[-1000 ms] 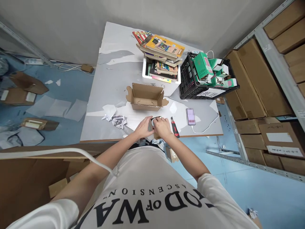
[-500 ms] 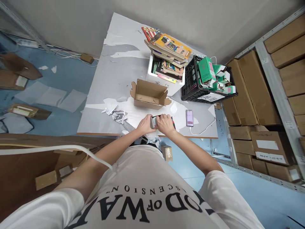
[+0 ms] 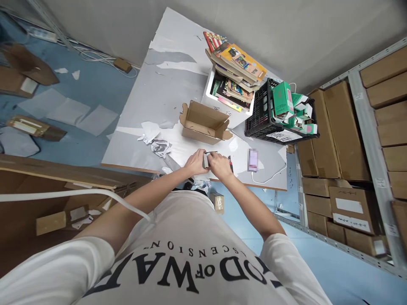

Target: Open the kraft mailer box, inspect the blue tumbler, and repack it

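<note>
Both hands, left hand [image 3: 195,162] and right hand [image 3: 220,165], grip a small flat object [image 3: 206,160] with closed fingers at the counter's [image 3: 159,84] near edge; handling continues.

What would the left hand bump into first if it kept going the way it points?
Probably nothing new: the left hand points at the small grey item it already grips, with the right hand just beyond. Depth is hard to judge.

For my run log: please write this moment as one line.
left hand + right hand: grip small grey item | open cardboard box behind
</note>
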Demonstrator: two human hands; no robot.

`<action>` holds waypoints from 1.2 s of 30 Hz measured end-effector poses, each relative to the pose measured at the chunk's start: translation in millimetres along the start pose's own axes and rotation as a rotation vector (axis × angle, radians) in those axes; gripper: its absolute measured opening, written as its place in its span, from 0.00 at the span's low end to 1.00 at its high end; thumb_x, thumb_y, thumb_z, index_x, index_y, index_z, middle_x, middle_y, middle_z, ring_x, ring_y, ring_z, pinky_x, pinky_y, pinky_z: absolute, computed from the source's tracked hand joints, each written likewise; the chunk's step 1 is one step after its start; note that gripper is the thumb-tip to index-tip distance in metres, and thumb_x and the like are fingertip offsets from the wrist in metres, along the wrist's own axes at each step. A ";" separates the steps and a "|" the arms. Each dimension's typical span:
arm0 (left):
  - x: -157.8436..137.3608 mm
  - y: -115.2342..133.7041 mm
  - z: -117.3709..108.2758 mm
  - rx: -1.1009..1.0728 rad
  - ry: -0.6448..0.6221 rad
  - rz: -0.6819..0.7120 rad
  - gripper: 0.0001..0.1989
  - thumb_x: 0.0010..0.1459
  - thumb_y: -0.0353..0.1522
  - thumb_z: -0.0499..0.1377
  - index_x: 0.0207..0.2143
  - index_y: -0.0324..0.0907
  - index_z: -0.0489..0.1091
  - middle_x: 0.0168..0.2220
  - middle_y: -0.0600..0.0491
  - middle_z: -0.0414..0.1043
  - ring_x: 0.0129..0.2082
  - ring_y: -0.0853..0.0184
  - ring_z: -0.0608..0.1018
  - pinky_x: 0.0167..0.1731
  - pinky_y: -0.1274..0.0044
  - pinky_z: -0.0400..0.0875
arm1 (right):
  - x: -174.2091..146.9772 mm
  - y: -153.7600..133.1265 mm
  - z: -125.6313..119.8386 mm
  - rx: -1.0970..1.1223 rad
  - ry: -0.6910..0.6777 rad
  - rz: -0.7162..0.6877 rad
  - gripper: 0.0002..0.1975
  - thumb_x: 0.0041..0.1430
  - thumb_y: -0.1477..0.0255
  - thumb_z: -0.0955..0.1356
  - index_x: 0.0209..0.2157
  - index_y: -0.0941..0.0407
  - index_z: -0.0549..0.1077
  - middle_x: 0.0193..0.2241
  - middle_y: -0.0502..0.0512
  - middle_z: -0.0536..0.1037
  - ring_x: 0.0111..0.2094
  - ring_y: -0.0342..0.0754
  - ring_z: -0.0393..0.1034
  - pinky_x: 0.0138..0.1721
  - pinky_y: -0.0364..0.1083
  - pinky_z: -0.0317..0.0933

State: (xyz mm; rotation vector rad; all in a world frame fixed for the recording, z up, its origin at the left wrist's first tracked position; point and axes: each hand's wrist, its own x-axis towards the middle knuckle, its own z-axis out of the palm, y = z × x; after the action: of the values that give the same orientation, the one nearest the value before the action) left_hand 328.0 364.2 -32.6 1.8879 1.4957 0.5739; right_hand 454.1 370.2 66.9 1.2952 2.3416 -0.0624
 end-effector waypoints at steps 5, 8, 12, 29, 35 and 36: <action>1.6 2.8 0.6 -0.010 -0.002 0.024 0.35 0.39 0.38 0.66 0.49 0.43 0.56 0.49 0.43 0.63 0.49 0.50 0.73 0.46 0.63 0.70 | -1.5 -5.2 -3.0 -0.032 -0.039 0.047 0.15 0.65 0.79 0.54 0.50 0.58 0.63 0.47 0.65 0.69 0.40 0.49 0.74 0.34 0.45 0.66; 2.7 6.2 0.9 -0.024 0.002 0.027 0.33 0.39 0.38 0.66 0.48 0.43 0.57 0.48 0.43 0.64 0.48 0.50 0.73 0.45 0.62 0.70 | -2.5 -8.7 -5.0 -0.056 -0.042 0.142 0.16 0.66 0.79 0.53 0.51 0.57 0.61 0.47 0.66 0.70 0.37 0.48 0.75 0.32 0.44 0.65; 3.2 10.4 1.6 0.005 -0.001 0.038 0.33 0.40 0.39 0.65 0.48 0.42 0.57 0.48 0.43 0.64 0.48 0.49 0.73 0.45 0.61 0.70 | 1.9 -9.6 -6.3 -0.057 -0.025 0.189 0.13 0.64 0.79 0.57 0.49 0.58 0.61 0.43 0.65 0.73 0.39 0.49 0.75 0.34 0.44 0.66; 7.0 -9.7 15.3 -0.196 0.040 0.064 0.38 0.42 0.35 0.65 0.55 0.40 0.53 0.51 0.41 0.66 0.51 0.52 0.73 0.47 0.65 0.70 | -12.7 13.9 -49.2 0.123 0.016 0.055 0.27 0.56 0.62 0.67 0.55 0.53 0.59 0.50 0.62 0.65 0.39 0.55 0.72 0.36 0.49 0.64; 4.1 -9.4 10.7 -0.246 0.100 0.037 0.42 0.43 0.45 0.67 0.56 0.42 0.51 0.52 0.43 0.66 0.51 0.54 0.74 0.47 0.65 0.70 | -68.8 75.8 -81.8 0.331 0.253 0.062 0.28 0.53 0.60 0.68 0.55 0.53 0.65 0.50 0.60 0.65 0.43 0.54 0.68 0.41 0.50 0.64; 4.7 -9.9 9.6 -0.244 0.101 0.021 0.43 0.42 0.45 0.68 0.56 0.43 0.51 0.53 0.43 0.66 0.51 0.54 0.74 0.47 0.65 0.70 | -78.9 86.9 -79.5 0.429 0.305 0.095 0.26 0.52 0.61 0.69 0.53 0.52 0.66 0.49 0.59 0.66 0.40 0.52 0.68 0.40 0.49 0.65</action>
State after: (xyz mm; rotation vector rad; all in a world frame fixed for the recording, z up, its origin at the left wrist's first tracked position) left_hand 329.1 367.9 -46.6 1.7093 1.3997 0.8336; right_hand 530.8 376.4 186.0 1.7210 2.6125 -0.3796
